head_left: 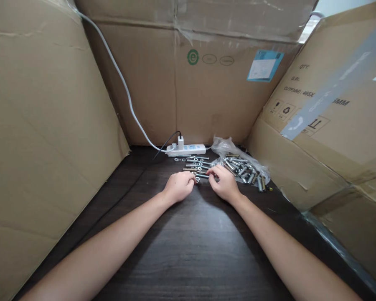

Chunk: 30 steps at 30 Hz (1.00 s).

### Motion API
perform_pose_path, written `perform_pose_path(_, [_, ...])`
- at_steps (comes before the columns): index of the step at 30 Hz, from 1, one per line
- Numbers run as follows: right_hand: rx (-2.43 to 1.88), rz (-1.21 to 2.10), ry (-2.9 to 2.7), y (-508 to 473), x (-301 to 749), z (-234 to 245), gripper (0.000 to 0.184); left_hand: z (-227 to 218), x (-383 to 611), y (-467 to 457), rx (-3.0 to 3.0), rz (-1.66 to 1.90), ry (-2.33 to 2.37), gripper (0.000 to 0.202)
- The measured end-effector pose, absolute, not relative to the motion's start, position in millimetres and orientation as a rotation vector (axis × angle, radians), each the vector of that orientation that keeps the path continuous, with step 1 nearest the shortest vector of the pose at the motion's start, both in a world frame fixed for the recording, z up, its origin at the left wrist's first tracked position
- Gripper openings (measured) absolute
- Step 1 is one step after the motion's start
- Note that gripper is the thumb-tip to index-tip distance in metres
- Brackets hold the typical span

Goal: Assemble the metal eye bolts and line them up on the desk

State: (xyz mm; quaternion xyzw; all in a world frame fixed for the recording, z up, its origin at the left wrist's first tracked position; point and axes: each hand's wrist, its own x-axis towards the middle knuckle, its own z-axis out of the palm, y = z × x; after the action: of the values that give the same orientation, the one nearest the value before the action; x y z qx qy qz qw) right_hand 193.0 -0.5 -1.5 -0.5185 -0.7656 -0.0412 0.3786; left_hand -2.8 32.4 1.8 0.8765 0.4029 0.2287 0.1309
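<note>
Bolt (202,176) between left hand (179,187) and right hand (224,184); power strip (198,151) beyond.

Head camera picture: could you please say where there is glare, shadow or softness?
Head view: pale sheen on the dark table, with darker shadow along the arms; head view: the bolts look soft, fine detail lost; head view: cardboard seems stretched toward the edges.
</note>
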Motion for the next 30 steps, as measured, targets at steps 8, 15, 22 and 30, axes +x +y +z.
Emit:
perform_pose_path(8, [-1.663, -0.448, -1.706, 8.3, 232.3, 2.6, 0.016, 2.9, -4.2, 34.8, 2.506, 0.736, 1.151, 0.024])
perform_pose_path(15, [-1.933, -0.630, -1.695, 11.1, 251.8, 3.1, 0.018, -0.8, -4.0, 36.8, 2.470, 0.890, 0.943, 0.028])
perform_pose_path(22, [-2.143, -0.614, -1.702, 14.6, 249.0, -1.7, 0.021, 1.1, -3.7, 36.0, 2.527, 0.756, 0.964, 0.028])
perform_pose_path(30, [-2.179, -0.611, -1.743, 18.0, 250.4, -7.1, 0.026, 0.7, -3.4, 34.9, 2.518, 0.765, 0.946, 0.026])
